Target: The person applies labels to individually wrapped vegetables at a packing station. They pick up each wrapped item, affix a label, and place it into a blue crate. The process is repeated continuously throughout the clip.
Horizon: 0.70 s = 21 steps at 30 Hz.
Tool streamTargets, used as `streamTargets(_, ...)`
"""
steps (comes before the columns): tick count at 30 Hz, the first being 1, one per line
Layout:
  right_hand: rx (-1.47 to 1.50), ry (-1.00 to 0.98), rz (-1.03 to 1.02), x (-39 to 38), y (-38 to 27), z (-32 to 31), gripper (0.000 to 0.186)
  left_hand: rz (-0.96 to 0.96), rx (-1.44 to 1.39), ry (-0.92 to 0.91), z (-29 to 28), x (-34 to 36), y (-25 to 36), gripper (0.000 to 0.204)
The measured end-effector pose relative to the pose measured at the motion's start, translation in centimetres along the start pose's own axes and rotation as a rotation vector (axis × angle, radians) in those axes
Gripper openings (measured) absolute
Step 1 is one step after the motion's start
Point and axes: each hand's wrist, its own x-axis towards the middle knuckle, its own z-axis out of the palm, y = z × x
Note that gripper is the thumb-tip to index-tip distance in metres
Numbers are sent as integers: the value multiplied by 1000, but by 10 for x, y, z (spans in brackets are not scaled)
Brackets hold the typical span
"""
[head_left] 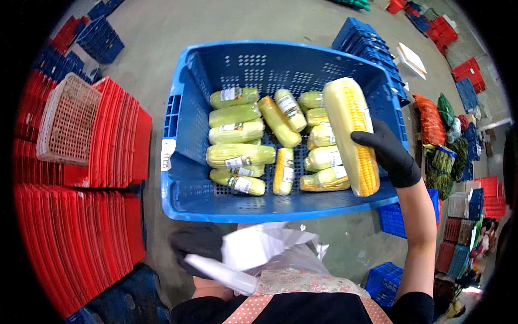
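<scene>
My right hand, in a black glove, is closed around a plastic-wrapped pack of corn. It holds the pack up over the right side of a blue crate; yellow kernels show along one side and pale husk along the other. In the crate lie several wrapped ears of corn, most in green husk with white labels. Close to my body, below the crate's near edge, is my left hand, also black-gloved and blurred. Beside it are crumpled white sheets and a white bar-shaped thing; its fingers cannot be made out.
Stacked red crates rise at the left, with a pale basket on top. Blue crates and a white foam box stand beyond the right corner. Farther right are an orange net sack and green vegetables.
</scene>
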Motion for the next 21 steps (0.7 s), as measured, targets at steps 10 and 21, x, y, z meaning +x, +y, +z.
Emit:
streamTargets(10,-711,-670,-147,99,84,125,73,224,-26,301,-36,11,-4,46)
streamTargets(21,-772,-439,-358,108,153,218,54,312,-4,261,-43,23,-7,40)
